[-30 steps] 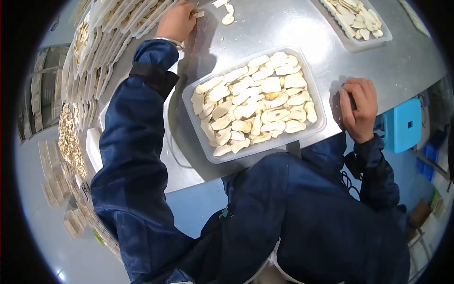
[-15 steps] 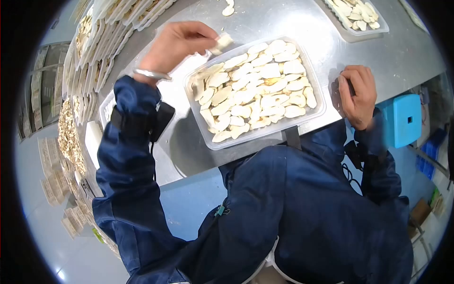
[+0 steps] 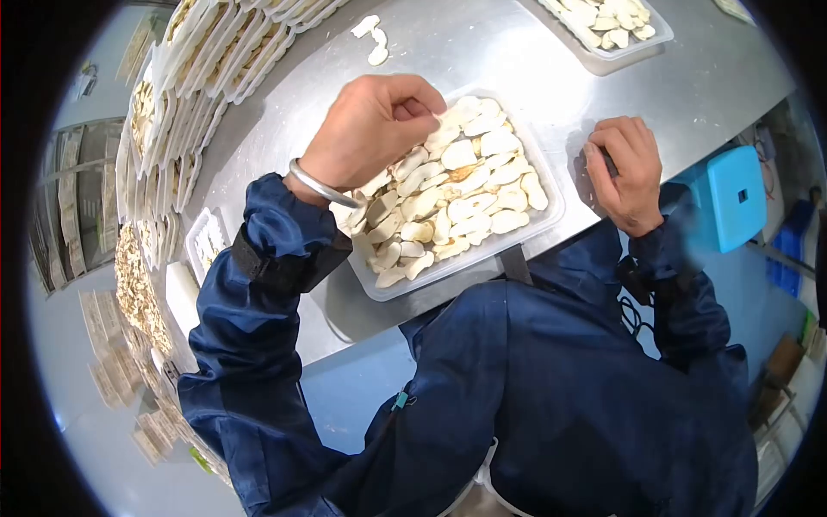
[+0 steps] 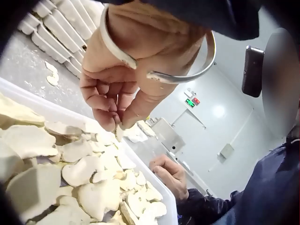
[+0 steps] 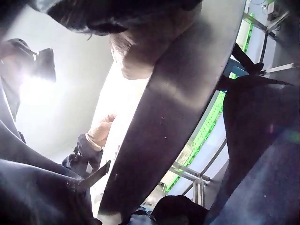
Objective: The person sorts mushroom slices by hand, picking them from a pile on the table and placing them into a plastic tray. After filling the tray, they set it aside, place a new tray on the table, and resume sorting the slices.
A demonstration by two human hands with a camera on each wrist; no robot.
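Observation:
My left hand (image 3: 375, 129), a metal bangle at its wrist, hangs over the upper left part of a clear plastic tray (image 3: 551, 211) filled with pale, flat slices (image 3: 469, 207). In the left wrist view, the thumb and fingertips of this hand (image 4: 124, 86) pinch a small pale slice (image 4: 119, 133) just above the tray's contents. Right of the tray, my right hand (image 3: 627, 172) rests on the metal table, its fingers loosely curled. The right wrist view shows only part of that hand (image 5: 136, 56) against the table.
Stacked white trays (image 3: 185, 112) of slices stand on the left. Another tray (image 3: 659, 34) sits at the top right, and a few loose slices (image 3: 377, 52) lie on the table (image 3: 482, 43). A blue stool-like object (image 3: 732, 202) is beyond the right edge.
My left hand has come from the table's far side to above the tray, carrying a slice. The right hand keeps its place on the table; the head view has shifted slightly.

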